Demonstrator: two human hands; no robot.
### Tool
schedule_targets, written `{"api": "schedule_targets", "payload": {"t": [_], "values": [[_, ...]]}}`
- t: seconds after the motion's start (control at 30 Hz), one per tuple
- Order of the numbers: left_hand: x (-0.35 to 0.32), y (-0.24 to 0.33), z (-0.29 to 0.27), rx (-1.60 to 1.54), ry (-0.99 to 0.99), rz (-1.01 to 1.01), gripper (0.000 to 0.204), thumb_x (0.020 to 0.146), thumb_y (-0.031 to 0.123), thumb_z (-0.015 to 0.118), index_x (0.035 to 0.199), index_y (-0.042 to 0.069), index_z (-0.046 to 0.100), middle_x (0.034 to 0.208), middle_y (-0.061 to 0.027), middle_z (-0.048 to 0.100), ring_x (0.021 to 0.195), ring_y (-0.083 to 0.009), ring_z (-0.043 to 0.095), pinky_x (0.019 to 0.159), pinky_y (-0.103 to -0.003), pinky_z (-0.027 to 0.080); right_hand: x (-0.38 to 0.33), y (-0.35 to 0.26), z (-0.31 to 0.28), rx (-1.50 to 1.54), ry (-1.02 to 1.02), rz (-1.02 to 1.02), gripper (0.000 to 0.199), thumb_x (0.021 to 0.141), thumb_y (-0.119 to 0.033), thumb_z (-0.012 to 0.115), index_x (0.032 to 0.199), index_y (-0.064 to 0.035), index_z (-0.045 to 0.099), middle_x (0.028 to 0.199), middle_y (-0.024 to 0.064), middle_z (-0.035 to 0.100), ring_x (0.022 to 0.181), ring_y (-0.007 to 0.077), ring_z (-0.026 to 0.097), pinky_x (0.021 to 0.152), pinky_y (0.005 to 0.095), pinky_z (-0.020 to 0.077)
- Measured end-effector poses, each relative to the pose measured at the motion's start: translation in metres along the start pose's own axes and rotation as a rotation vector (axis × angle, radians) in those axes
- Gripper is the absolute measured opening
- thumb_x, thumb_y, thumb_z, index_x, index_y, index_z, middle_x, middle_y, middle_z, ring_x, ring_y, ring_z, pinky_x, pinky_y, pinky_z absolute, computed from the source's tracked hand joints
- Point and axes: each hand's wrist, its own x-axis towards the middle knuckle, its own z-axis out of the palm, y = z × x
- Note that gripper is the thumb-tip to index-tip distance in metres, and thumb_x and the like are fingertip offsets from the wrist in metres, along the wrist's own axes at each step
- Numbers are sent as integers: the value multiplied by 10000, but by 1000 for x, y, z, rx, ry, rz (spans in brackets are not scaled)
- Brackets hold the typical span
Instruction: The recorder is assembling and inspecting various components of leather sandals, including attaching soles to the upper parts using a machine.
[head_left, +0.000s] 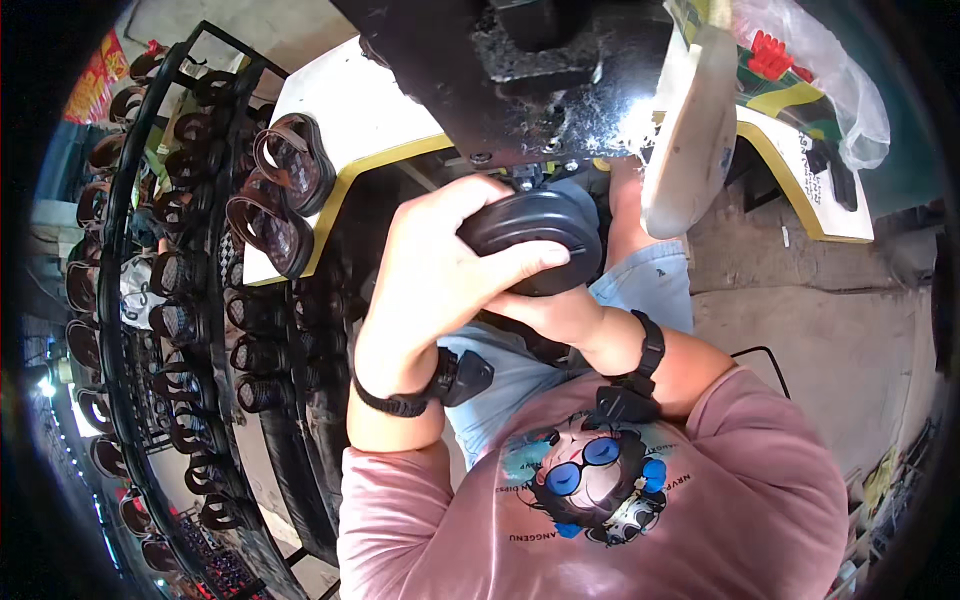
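Under the black machine head [530, 80], both hands hold a black sandal [525, 215] with a rounded, ridged edge; much of it is hidden by the fingers. My left hand [430, 260] wraps around its left side, and the thumb lies across the near face. From below and the right, my right hand [560, 315] grips the same piece, its fingers partly covered by the left thumb and the sandal. The sandal's far edge sits close to the small metal parts [528, 178] at the bottom of the machine head. Each wrist wears a black strap with a small device.
A pair of brown sandals [290, 165] rests on the white, yellow-edged table [340, 95] at left. Beyond it stands a black rack [130, 330] full of dark sandals. A pale rounded panel [690, 140] hangs right of the machine; a clear plastic bag [830, 70] lies farther right.
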Motion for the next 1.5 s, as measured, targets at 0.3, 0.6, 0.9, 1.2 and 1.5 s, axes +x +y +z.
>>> {"api": "schedule_targets", "payload": {"t": [0.3, 0.6, 0.9, 1.2, 1.5], "values": [[-39, -32, 61, -830, 489, -51, 313, 776, 147, 745, 998, 3, 579, 938, -55, 643, 840, -99, 592, 781, -240, 474, -32, -27, -41, -638, 249, 20, 677, 675, -383, 788, 1156, 2, 508, 1097, 146, 535, 1009, 277, 549, 870, 364, 434], [-42, -33, 92, -1113, 521, -3, 230, 901, 150, 592, 1075, 8, 543, 1037, -73, 611, 913, -119, 570, 829, -267, 455, 14, -109, -86, -1029, -119, -61, 493, 619, -321, 777, 1007, -46, 647, 1034, 112, 592, 927, 274, 575, 778, 326, 463], [-39, -16, 9, -464, 658, -15, 312, 794, 137, 708, 1024, -22, 570, 917, -69, 642, 836, -133, 601, 786, -262, 481, 19, -81, -55, -695, -42, 38, 443, 659, -177, 799, 1033, -2, 638, 873, 96, 627, 731, 195, 594, 660, 302, 472], [31, -144, -99, 996, 486, 267, 520, 747, 1, 568, 1256, 59, 480, 1218, -159, 554, 1125, -293, 538, 958, -368, 423, -17, -36, -59, -759, -108, 209, 483, 741, -164, 750, 1185, -87, 576, 1056, 105, 579, 758, 174, 593, 675, 279, 499], [112, -171, -35, 938, 310, 180, 921, 590, 197, 802, 1346, -3, 315, 1350, -198, 387, 1295, -327, 335, 1064, -454, 283, -5, -20, -37, -737, -239, 195, 389, 773, -152, 713, 1133, -64, 593, 938, 103, 597, 719, 176, 624, 609, 272, 504]]}}
